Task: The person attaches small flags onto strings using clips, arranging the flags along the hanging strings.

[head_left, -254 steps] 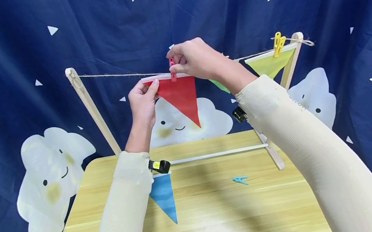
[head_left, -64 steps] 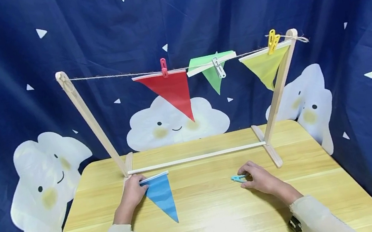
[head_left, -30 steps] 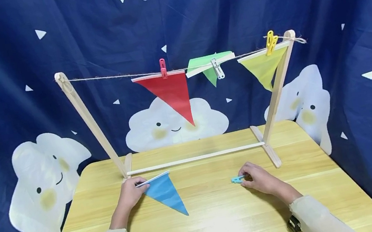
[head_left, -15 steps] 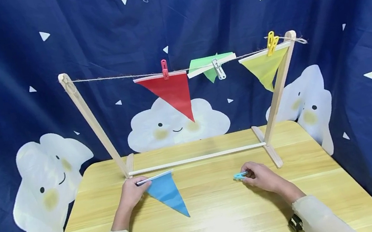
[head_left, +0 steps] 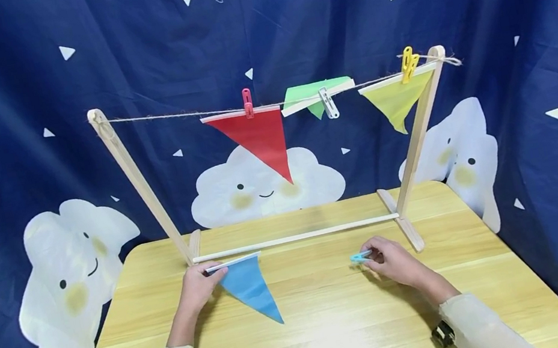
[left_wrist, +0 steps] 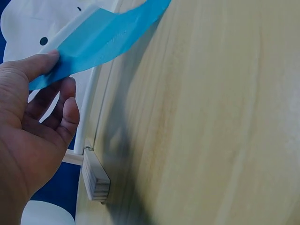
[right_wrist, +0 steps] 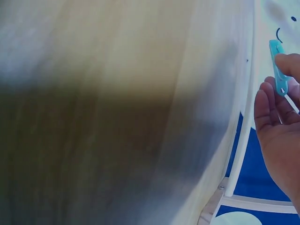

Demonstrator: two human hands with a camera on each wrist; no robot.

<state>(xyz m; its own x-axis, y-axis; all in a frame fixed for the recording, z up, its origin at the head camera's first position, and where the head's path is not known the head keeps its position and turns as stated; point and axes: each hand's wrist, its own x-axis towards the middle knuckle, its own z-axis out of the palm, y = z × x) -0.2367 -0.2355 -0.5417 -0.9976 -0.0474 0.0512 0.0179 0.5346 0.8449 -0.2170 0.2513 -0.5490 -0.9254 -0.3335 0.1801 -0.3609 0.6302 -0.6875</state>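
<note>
My left hand [head_left: 199, 285] pinches the white-edged top corner of a blue triangular pennant [head_left: 249, 288]. In the left wrist view the pennant [left_wrist: 101, 40] is lifted and casts a shadow on the wood. On the right, my right hand [head_left: 392, 260] pinches a light blue clothespin [head_left: 359, 257] between thumb and fingers; the right wrist view shows the clothespin [right_wrist: 277, 65] lengthwise under the thumb. Above, a twine line [head_left: 160, 116] carries a red pennant [head_left: 263, 140] under a red clothespin [head_left: 248, 103], a green pennant [head_left: 302, 94] under a white clothespin [head_left: 328, 103], and a yellow pennant [head_left: 398, 97] under yellow clothespins [head_left: 408, 64].
The twine is tied between two wooden posts, the left post [head_left: 138, 181] and the right post [head_left: 418, 137]. A white rod [head_left: 294, 237] joins their feet on the wooden table [head_left: 310, 303]. Behind hangs a dark blue curtain [head_left: 154, 41] with clouds.
The right hand has raised the light blue clothespin slightly from the tabletop. The left hand has gripped the blue pennant's corner and swung its tip rightward. Earlier, both hands were at the red pennant.
</note>
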